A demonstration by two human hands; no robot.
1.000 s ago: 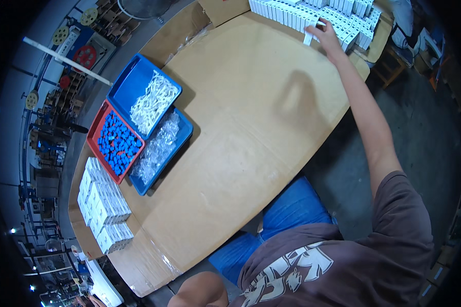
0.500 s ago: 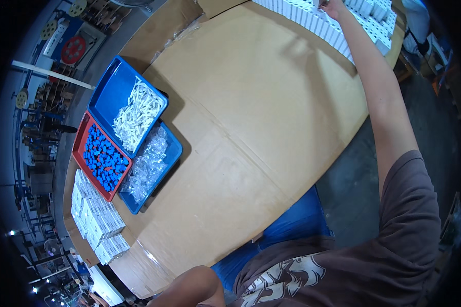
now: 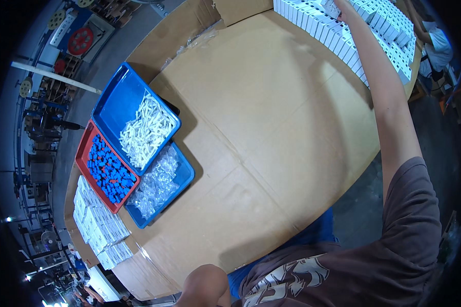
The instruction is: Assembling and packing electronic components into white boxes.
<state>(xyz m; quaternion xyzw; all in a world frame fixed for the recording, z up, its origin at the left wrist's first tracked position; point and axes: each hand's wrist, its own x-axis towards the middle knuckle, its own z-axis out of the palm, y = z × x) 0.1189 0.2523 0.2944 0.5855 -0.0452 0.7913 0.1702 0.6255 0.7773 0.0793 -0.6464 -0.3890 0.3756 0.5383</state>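
- The stick tray point(image 3: 110, 102) sits over on the worker's left of the cardboard table point(image 3: 276, 123), its loose sticks point(image 3: 147, 132) heaped toward its right side.
- Against the stick tray's near left side is the block tray point(image 3: 86, 147), with small blocks point(image 3: 109, 171) in it.
- Nearer the worker than the stick tray, partly beneath it, lies the bag tray point(image 3: 183, 184), holding crumpled plastic point(image 3: 156, 181).
- Nearer still, past the block tray, stands the box stack point(image 3: 100, 225).
- Well to the stick tray's right, at the table's far end, stand the box rows point(image 3: 384, 38).
- Behind the stick tray rises a cardboard wall point(image 3: 161, 38).
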